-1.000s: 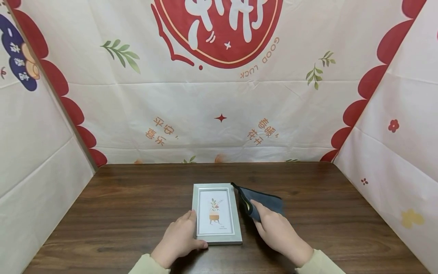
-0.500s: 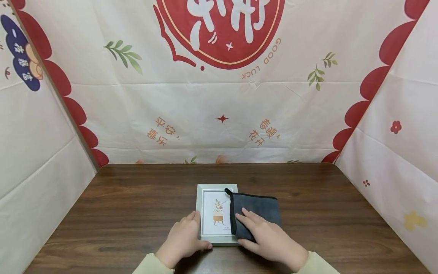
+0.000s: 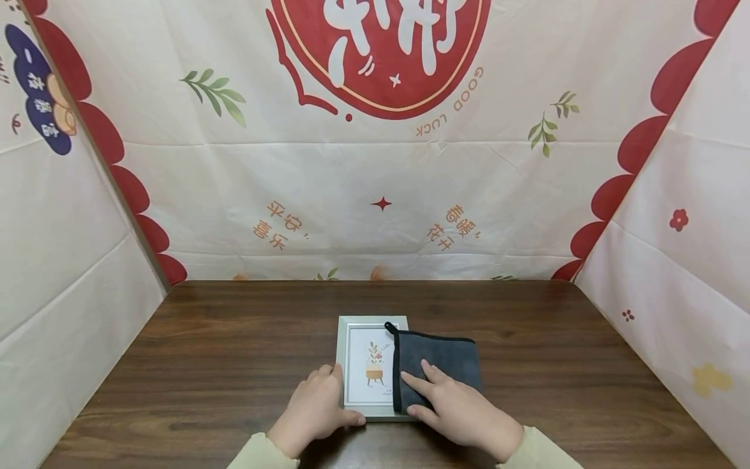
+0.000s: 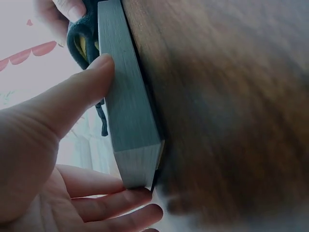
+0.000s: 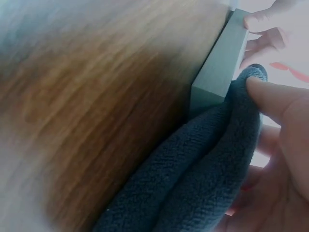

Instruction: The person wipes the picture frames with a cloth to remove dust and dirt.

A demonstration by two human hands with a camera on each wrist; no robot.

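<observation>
A pale grey-green picture frame [image 3: 360, 355] lies face up on the table, its print showing a potted plant on a small stand. My left hand [image 3: 310, 405] holds its near left corner, thumb [image 4: 100, 72] against the near edge and fingers along the left side. A folded dark blue-grey cloth [image 3: 448, 352] with black edging and a small loop covers the frame's right part and hangs over onto the table. On top of the cloth my right hand [image 3: 459, 407] presses with extended fingers. In the right wrist view, the folded cloth [image 5: 207, 169] bulges beside the frame's corner.
The dark brown wooden table [image 3: 246, 339] has rounded far corners. White printed fabric [image 3: 328, 169] with red scalloped borders hangs behind it and along both sides.
My right hand has brought the cloth left from beside the frame onto its right part, the fingers going from gripping to lying spread. My left hand stays at the frame's corner.
</observation>
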